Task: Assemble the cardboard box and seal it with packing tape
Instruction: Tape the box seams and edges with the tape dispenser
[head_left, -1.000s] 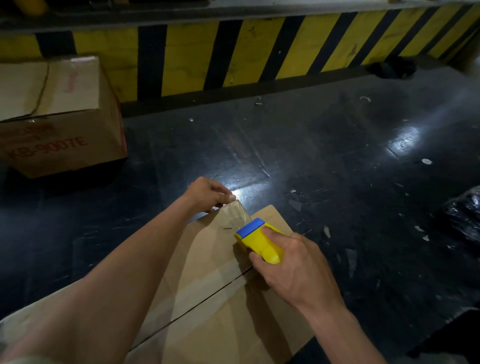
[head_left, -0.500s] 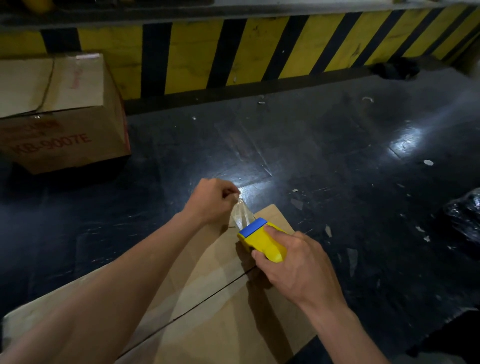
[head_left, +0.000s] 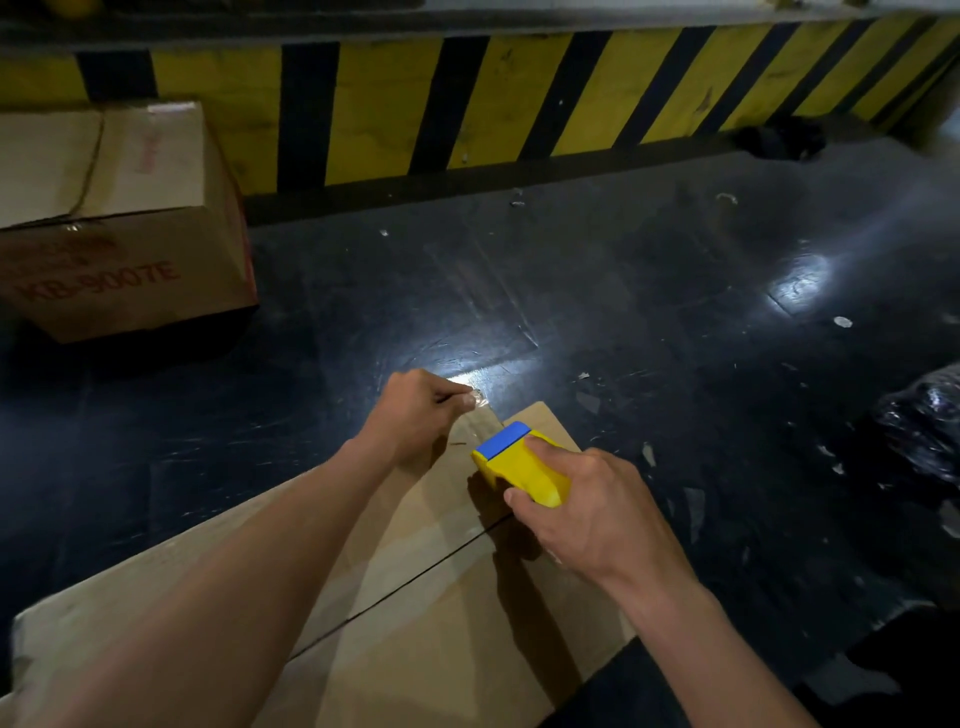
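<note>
A brown cardboard box (head_left: 415, 639) lies in front of me with its top flaps closed and a dark seam running across them. My right hand (head_left: 592, 519) grips a yellow tape dispenser with a blue front edge (head_left: 519, 465), held just above the box near its far corner. My left hand (head_left: 421, 415) pinches the free end of the clear packing tape (head_left: 480, 423), which stretches from the dispenser to my fingertips over the box's far edge.
A second cardboard box (head_left: 119, 249) with red lettering stands at the far left. A yellow-and-black striped barrier (head_left: 519, 98) runs along the back. The dark glossy floor (head_left: 649, 312) carries scraps of tape. A black plastic bag (head_left: 924, 431) lies at the right edge.
My left hand has tightened into a pinch on the tape end and pulled it slightly up and away from the dispenser. My right hand and the dispenser have barely moved.
</note>
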